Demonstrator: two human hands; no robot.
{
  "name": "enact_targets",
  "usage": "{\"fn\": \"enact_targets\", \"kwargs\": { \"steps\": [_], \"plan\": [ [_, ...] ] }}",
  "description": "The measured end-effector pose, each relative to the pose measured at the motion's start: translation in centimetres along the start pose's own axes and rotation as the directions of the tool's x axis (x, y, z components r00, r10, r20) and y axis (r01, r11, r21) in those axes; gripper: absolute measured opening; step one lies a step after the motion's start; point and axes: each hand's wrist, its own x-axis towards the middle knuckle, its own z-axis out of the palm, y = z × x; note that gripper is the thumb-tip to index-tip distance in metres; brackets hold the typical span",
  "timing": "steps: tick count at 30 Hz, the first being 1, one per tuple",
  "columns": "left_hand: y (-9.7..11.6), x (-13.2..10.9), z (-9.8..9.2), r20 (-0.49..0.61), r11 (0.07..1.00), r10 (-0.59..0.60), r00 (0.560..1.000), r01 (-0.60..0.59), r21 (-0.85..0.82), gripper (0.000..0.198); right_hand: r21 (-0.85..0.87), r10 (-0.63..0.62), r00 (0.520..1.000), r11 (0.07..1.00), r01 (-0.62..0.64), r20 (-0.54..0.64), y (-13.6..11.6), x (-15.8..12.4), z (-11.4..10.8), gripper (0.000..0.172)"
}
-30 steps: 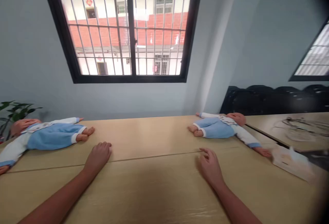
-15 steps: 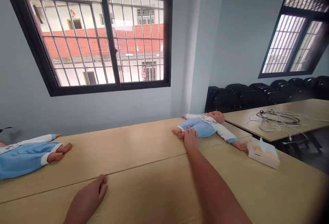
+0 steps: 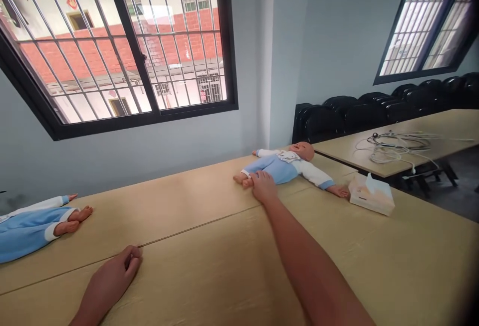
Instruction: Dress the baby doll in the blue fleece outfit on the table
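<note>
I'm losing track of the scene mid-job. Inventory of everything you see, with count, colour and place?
Right doll: 1, blue and white clothes, lying on near tabletop
Left doll: 1, same colours, cut off at left edge
Tissue box: 1, pale, by right doll's hand
Near tabletop: 1 seamed surface, light wood, foreground
Far table: 1, light wood, right
Cables: several, white and dark, on far table
Chairs: many, black, along far wall
Wall: grey-blue, behind
Left window: 1, dark frame, barred
Right window: 1, dark frame, barred
Building: red and white, outside left window
Right hand: 1, on right doll's lower leg
Left hand: 1, curled, on near tabletop
</note>
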Motion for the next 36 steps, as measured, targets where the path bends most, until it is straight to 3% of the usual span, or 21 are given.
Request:
{"fn": "enact_targets", "kwargs": {
  "steps": [6,12,18,21,25,28,31,33,36],
  "plan": [
    [0.7,-0.4,-0.7,-0.004,0.998,-0.058,0.998,0.058,0.026,0.031,0.166,-0.206,0.978,0.966,0.199,0.028,-4.5,-2.1,-1.4,0.047],
    [0.7,-0.8,-0.7,-0.059,0.998,-0.036,0.998,0.033,-0.048,0.027,0.312,-0.414,0.91,0.866,0.391,0.009,-10.1,-7.2,-3.6,0.053],
    [-1.4,-0.5,-0.5,-0.204,0.959,-0.092,0.975,0.031,-0.282,0.031,0.532,-0.566,0.821,0.672,0.516,-0.081,-15.6,-13.4,-6.9,0.049],
    [-2.4,-0.4,-0.6,-0.214,0.904,-0.11,0.971,0.008,-0.427,0.035,0.598,-0.6,0.792,0.598,0.534,-0.109,-17.9,-16.6,-8.8,0.054],
    [-2.5,-0.7,-0.6,-0.213,0.881,-0.008,0.977,-0.094,-0.464,0.035,0.664,-0.665,0.737,0.5,0.557,-0.117,-20.1,-20.5,-11.7,0.05],
    [-1.7,-1.3,-1.1,-0.251,0.889,0.012,0.968,-0.126,-0.441,0.034,0.693,-0.765,0.637,0.41,0.593,-0.092,-21.3,-22.4,-14.2,0.04],
    [-0.6,-2.3,-2.1,-0.317,0.911,0.053,0.947,-0.176,-0.373,0.031,0.686,-0.834,0.55,0.379,0.621,-0.036,-21.6,-23.7,-16.8,0.022],
    [0.3,-3.2,-2.8,-0.363,0.926,0.154,0.919,-0.263,-0.271,0.03,0.702,-0.832,0.554,0.398,0.591,0.005,-21.2,-24.4,-18.3,0.018],
    [1.7,-4.6,-3.4,-0.406,0.89,0.387,0.828,-0.45,-0.07,0.028,0.729,-0.813,0.579,0.435,0.528,0.066,-20.0,-25.3,-20.6,0.031]
  ]
}}
